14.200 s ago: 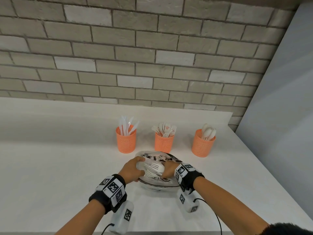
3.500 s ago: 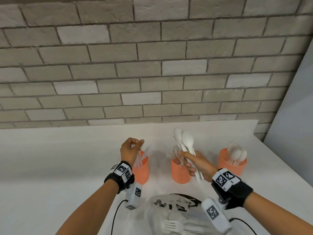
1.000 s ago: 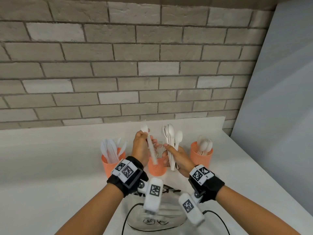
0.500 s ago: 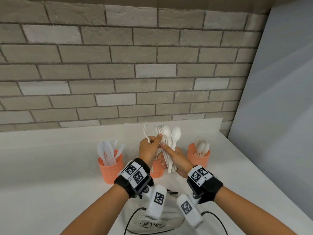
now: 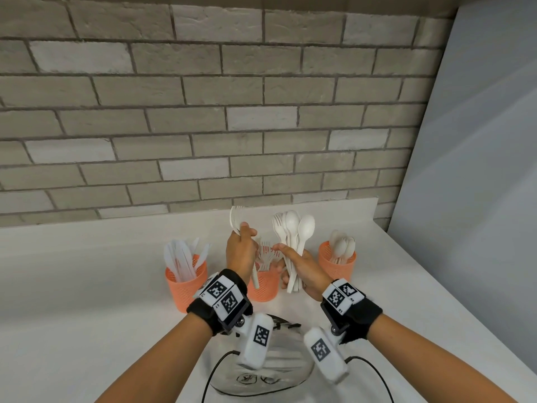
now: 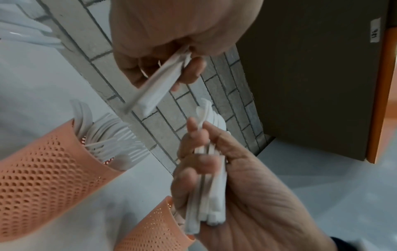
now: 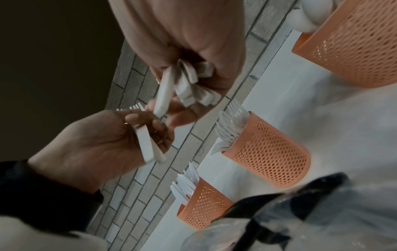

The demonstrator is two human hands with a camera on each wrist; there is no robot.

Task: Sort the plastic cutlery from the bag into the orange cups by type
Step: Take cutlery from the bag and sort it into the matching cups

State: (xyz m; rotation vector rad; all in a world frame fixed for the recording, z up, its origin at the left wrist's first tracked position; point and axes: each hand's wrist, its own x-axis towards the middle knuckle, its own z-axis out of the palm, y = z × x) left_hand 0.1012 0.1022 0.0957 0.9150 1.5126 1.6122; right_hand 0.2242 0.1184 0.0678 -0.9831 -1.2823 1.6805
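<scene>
My left hand (image 5: 240, 251): closed round the handles of a pair of forks (image 5: 236, 221), prongs up, raised above the middle cup (image 5: 263, 287). Half a second ago this hand was pressed against my right hand at the bundle; now it has drawn away to the left with the forks and stands clear of it.
My right hand (image 5: 302, 271): grips the bundle of spoons (image 5: 293, 242) by the handles, bowls up, with at least one fork among them. It has hardly shifted since the earlier frame.
Middle cup: orange, below and between my hands, forks standing in it; my left hand partly covers it in the head view.
Left cup (image 5: 186, 283): orange, to the left of my left hand, holds knives, unchanged.
Right cup (image 5: 337, 264): orange, just right of my right hand, holds spoons, unchanged.
Bag (image 5: 276, 370): clear plastic, on the white surface (image 5: 87, 301) near me, under my wrists; what is inside I cannot tell.
Behind the cups: a brick wall (image 5: 203, 112).
</scene>
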